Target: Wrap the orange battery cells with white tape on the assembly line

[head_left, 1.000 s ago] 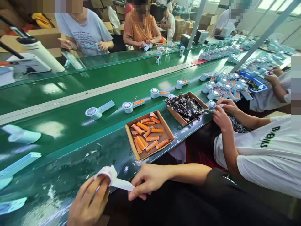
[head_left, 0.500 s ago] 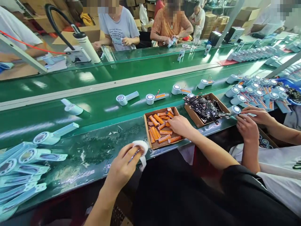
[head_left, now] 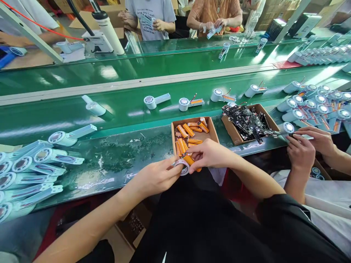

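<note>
Here both hands' fingers pinch closed: left hand (head_left: 160, 175) on fan head (head_left: 183, 166), right hand (head_left: 210, 155) on battery (head_left: 189, 160).

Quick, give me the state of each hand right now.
Left hand: closed on the white fan part.
Right hand: closed on an orange battery, at the cardboard tray.

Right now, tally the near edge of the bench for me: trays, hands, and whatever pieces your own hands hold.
Cardboard trays: 2, orange-cell tray, circuit-board tray
Own hands: 2, left hand, right hand
Neighbour's hands: 2, neighbour's near hand, neighbour's far hand
Held pieces: 2, white roll in the left, orange cell in the right
Total: 8
</note>
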The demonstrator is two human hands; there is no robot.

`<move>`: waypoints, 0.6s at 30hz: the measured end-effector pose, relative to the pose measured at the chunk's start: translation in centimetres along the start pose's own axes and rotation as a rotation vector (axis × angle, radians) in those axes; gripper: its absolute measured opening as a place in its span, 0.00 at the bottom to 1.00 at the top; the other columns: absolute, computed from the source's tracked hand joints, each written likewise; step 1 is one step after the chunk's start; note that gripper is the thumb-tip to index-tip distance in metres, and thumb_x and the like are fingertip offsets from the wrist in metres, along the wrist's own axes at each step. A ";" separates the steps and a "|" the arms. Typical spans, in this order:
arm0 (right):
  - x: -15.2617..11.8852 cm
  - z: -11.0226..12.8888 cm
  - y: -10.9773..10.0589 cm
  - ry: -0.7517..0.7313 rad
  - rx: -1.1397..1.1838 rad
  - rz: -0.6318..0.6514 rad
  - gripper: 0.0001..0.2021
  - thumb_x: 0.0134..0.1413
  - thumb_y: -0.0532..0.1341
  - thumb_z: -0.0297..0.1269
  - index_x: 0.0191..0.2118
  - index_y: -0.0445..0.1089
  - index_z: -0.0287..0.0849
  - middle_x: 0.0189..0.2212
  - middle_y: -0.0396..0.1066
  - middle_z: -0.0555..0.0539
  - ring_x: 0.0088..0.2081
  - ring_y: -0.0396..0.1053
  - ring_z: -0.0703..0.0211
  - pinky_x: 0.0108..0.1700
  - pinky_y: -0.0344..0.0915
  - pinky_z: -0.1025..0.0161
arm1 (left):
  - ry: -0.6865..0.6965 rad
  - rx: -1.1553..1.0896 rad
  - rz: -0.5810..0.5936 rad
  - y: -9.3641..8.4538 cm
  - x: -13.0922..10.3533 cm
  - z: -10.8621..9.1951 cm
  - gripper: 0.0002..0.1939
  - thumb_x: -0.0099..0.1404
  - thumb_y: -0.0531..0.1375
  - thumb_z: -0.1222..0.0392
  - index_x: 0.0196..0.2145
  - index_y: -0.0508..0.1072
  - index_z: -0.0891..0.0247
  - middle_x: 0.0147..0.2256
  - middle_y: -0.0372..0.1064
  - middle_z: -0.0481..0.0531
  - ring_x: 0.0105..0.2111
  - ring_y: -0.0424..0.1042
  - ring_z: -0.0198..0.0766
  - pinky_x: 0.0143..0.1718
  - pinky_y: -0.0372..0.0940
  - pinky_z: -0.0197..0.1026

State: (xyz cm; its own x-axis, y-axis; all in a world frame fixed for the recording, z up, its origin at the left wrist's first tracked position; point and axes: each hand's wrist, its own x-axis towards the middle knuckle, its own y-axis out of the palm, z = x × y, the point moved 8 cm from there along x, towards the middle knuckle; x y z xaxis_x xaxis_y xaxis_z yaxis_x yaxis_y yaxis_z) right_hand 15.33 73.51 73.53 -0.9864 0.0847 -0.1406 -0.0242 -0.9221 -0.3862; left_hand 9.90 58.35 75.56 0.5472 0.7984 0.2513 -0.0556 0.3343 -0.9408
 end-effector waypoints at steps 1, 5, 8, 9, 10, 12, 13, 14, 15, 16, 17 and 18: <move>0.2 0.0 0.6 -0.004 -0.013 0.049 0.15 0.53 0.73 0.49 0.36 0.76 0.41 0.25 0.76 0.53 0.28 0.73 0.61 0.34 0.67 0.65 | 0.012 0.002 0.016 0.1 0.1 0.0 0.09 0.71 0.60 0.70 0.46 0.79 0.65 0.48 0.75 0.54 0.57 0.72 0.48 0.57 0.72 0.46; 0.3 -0.3 1.2 -0.030 -0.064 0.067 0.10 0.59 0.70 0.41 0.34 0.73 0.42 0.25 0.72 0.54 0.29 0.68 0.63 0.34 0.61 0.66 | 0.015 0.050 0.083 0.7 0.2 0.3 0.12 0.71 0.58 0.71 0.48 0.79 0.66 0.46 0.74 0.56 0.55 0.72 0.46 0.58 0.70 0.46; 0.4 -0.9 0.6 -0.007 -0.192 0.015 0.10 0.60 0.68 0.35 0.29 0.69 0.42 0.22 0.65 0.56 0.26 0.61 0.65 0.31 0.55 0.66 | 0.002 0.022 0.131 1.0 0.7 0.5 0.14 0.71 0.57 0.71 0.51 0.78 0.67 0.47 0.74 0.57 0.54 0.72 0.45 0.60 0.69 0.47; 0.4 -1.1 0.4 0.004 -0.214 0.016 0.11 0.59 0.68 0.33 0.28 0.68 0.42 0.22 0.64 0.55 0.26 0.60 0.65 0.31 0.55 0.66 | -0.002 0.007 0.145 0.9 1.0 0.5 0.15 0.71 0.57 0.72 0.51 0.78 0.67 0.47 0.74 0.57 0.54 0.72 0.45 0.59 0.69 0.47; 0.5 -1.3 0.3 0.011 -0.206 0.023 0.11 0.59 0.68 0.32 0.28 0.68 0.42 0.22 0.64 0.55 0.26 0.61 0.65 0.31 0.55 0.66 | -0.009 0.001 0.156 0.8 1.2 0.5 0.15 0.71 0.57 0.72 0.51 0.78 0.67 0.46 0.74 0.57 0.53 0.72 0.46 0.58 0.70 0.47; 0.6 -1.7 0.5 0.019 -0.073 0.024 0.09 0.58 0.68 0.35 0.29 0.69 0.41 0.24 0.68 0.54 0.28 0.65 0.64 0.32 0.61 0.66 | -0.028 0.024 0.178 0.5 1.7 0.6 0.13 0.70 0.57 0.73 0.48 0.78 0.67 0.44 0.74 0.57 0.50 0.74 0.46 0.52 0.72 0.46; 0.7 -1.9 0.6 0.020 0.052 -0.012 0.09 0.57 0.69 0.38 0.32 0.71 0.41 0.26 0.70 0.52 0.31 0.69 0.62 0.34 0.65 0.66 | -0.049 0.045 0.178 0.3 1.9 0.7 0.12 0.70 0.57 0.73 0.47 0.78 0.68 0.42 0.74 0.57 0.48 0.75 0.47 0.48 0.73 0.45; 0.9 -2.2 0.7 0.017 0.205 -0.086 0.10 0.56 0.70 0.42 0.35 0.72 0.41 0.29 0.73 0.51 0.34 0.73 0.59 0.36 0.69 0.64 | -0.082 0.064 0.166 0.0 1.9 0.9 0.12 0.70 0.57 0.73 0.47 0.78 0.69 0.42 0.74 0.57 0.48 0.76 0.48 0.46 0.73 0.45; 1.0 -2.5 0.8 0.007 0.368 -0.196 0.13 0.55 0.71 0.44 0.38 0.73 0.42 0.32 0.76 0.50 0.37 0.76 0.55 0.39 0.73 0.62 | -0.124 0.078 0.136 -0.2 2.0 1.2 0.12 0.71 0.57 0.72 0.48 0.78 0.69 0.42 0.75 0.58 0.49 0.76 0.49 0.45 0.73 0.45; 0.9 -3.0 1.0 -0.012 0.528 -0.340 0.16 0.54 0.72 0.46 0.42 0.73 0.42 0.36 0.79 0.48 0.41 0.78 0.53 0.43 0.76 0.59 | -0.169 0.086 0.092 -0.4 1.9 1.5 0.12 0.72 0.57 0.71 0.49 0.77 0.70 0.42 0.75 0.59 0.51 0.76 0.50 0.45 0.73 0.44; 0.7 -3.5 1.4 -0.040 0.673 -0.503 0.19 0.53 0.72 0.47 0.45 0.72 0.42 0.40 0.80 0.46 0.45 0.79 0.50 0.46 0.77 0.56 | -0.214 0.092 0.039 -0.5 1.9 1.7 0.13 0.73 0.57 0.70 0.51 0.76 0.69 0.43 0.76 0.60 0.53 0.76 0.50 0.46 0.73 0.43; 0.3 -4.1 1.9 -0.069 0.786 -0.667 0.21 0.53 0.73 0.48 0.47 0.72 0.43 0.44 0.81 0.44 0.47 0.79 0.49 0.49 0.77 0.53 | -0.260 0.097 -0.016 -0.5 1.8 1.9 0.13 0.74 0.57 0.68 0.53 0.75 0.69 0.44 0.77 0.60 0.54 0.76 0.50 0.46 0.73 0.43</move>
State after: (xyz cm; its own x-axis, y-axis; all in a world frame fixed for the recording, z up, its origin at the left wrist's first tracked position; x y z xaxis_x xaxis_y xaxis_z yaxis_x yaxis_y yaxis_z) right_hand 15.62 73.35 68.97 -0.7401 0.6703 -0.0541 -0.6445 -0.6840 0.3417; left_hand 9.39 60.58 76.92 0.3169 0.8900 0.3280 -0.1351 0.3846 -0.9131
